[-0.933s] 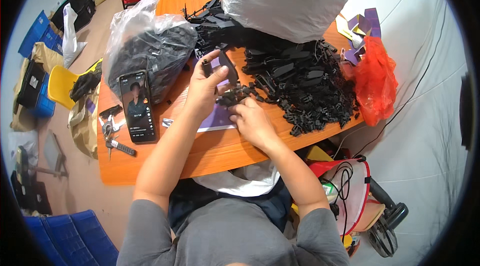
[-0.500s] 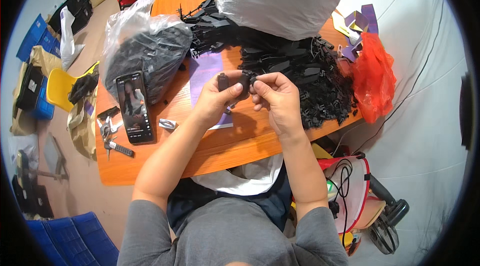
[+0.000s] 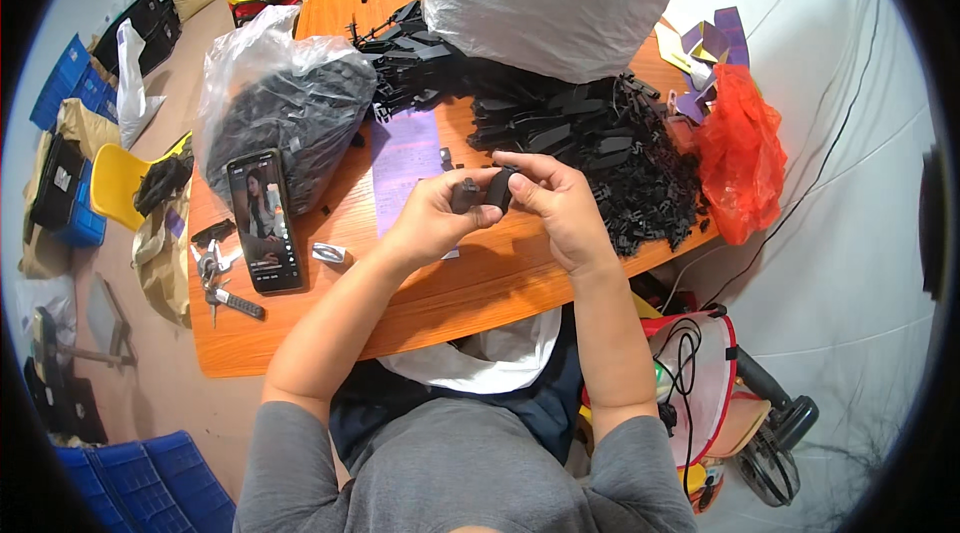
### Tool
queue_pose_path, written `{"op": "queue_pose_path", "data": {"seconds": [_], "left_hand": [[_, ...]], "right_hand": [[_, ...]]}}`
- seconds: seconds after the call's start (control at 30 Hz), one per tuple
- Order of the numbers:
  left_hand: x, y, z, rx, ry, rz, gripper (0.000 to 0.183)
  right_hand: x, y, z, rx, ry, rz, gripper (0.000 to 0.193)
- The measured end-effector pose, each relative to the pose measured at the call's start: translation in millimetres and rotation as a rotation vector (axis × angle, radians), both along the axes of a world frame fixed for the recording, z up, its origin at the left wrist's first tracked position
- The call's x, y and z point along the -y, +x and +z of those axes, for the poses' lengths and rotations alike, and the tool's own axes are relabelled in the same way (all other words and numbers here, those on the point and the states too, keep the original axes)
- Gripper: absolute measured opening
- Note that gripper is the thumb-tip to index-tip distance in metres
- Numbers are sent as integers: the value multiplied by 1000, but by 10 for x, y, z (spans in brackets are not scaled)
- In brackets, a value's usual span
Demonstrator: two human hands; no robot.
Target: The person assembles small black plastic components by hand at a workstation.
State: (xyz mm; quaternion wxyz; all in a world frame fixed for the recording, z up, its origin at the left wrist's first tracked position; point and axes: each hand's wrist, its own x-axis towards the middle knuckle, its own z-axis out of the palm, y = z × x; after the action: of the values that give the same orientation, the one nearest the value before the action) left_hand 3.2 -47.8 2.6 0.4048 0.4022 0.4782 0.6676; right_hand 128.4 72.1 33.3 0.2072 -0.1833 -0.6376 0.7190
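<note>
Over the near part of the table, my left hand (image 3: 437, 217) is closed around a small black plastic piece (image 3: 464, 196). Another black plastic part (image 3: 500, 191), rounded and upright, sits between the left thumb and my right hand (image 3: 560, 203). The right thumb and fingers pinch its upper end. Whether the two pieces are joined cannot be made out. Beneath the hands lies a purple printed sheet (image 3: 404, 158), with a small dark bit (image 3: 446, 159) at its edge. Beyond the right hand spreads a heap of black plastic parts (image 3: 590, 148).
A clear bag of black parts (image 3: 290, 113) stands left, behind a phone (image 3: 264, 223). Keys (image 3: 213, 268) and a small silver object (image 3: 330, 253) lie close by. A large white sack (image 3: 560, 3) rises behind the heap; a red plastic bag (image 3: 742, 158) sits at the right edge.
Both hands have dropped slightly toward me, and the black part between them has turned more upright. The small dark bit on the sheet now shows. The view has shifted a little.
</note>
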Motion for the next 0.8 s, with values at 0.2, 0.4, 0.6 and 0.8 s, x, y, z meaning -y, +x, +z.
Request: {"op": "queue_pose_path", "data": {"seconds": [0.2,0.4,0.6,0.8], "left_hand": [[21,46,-42,-21,40,12,36],[-51,36,-33,86,1,-5,39],[-253,-231,79,781,-15,-40,43],[-612,-183,149,-458,-304,249,28]], "right_hand": [[55,1,-39,-250,-78,32,24],[15,18,48,-170,-99,3,22],[-251,271,-259,352,1131,-291,16],[-156,139,-608,418,1616,-346,5]]}}
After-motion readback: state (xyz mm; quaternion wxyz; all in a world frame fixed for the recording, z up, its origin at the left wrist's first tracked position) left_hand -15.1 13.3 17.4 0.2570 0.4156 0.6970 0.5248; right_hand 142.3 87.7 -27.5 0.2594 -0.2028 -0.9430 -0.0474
